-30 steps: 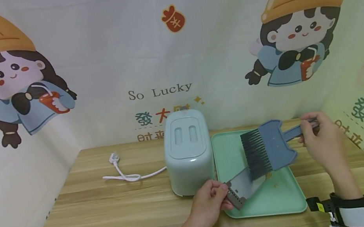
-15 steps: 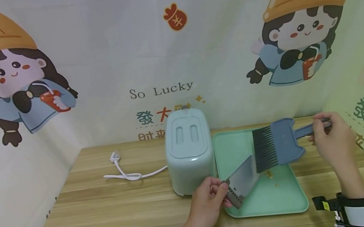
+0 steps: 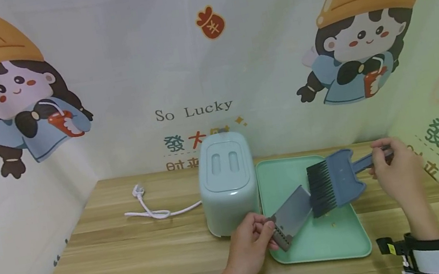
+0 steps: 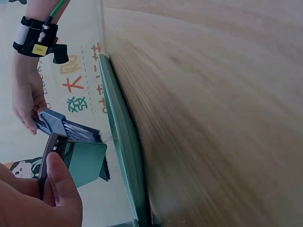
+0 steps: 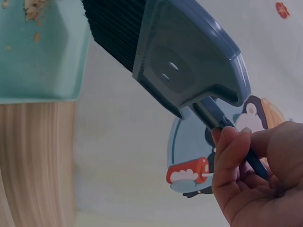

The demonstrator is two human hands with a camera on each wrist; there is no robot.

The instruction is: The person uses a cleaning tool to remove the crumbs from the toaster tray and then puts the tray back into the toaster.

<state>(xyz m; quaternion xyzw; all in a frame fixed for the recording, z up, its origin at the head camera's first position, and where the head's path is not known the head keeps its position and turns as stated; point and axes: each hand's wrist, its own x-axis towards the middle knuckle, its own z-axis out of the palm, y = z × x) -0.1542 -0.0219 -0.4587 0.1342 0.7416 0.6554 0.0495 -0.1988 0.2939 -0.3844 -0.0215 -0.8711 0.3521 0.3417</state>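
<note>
Head view: my left hand (image 3: 250, 249) pinches the plate (image 3: 293, 211), my right hand (image 3: 399, 173) grips the brush (image 3: 343, 179); probably dusting the plate over the tray (image 3: 331, 244), next needing light strokes.

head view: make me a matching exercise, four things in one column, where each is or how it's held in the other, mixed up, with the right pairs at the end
Things
1. blue brush
2. metal scraper
3. white cord
4. green tray

Places and states
A. pinched at one end by the left hand
B. has crumbs on it
C. held by its handle in the right hand
D. lies on the table, left of the pale blue appliance in the picture

Right pairs: 1-C, 2-A, 3-D, 4-B
</note>
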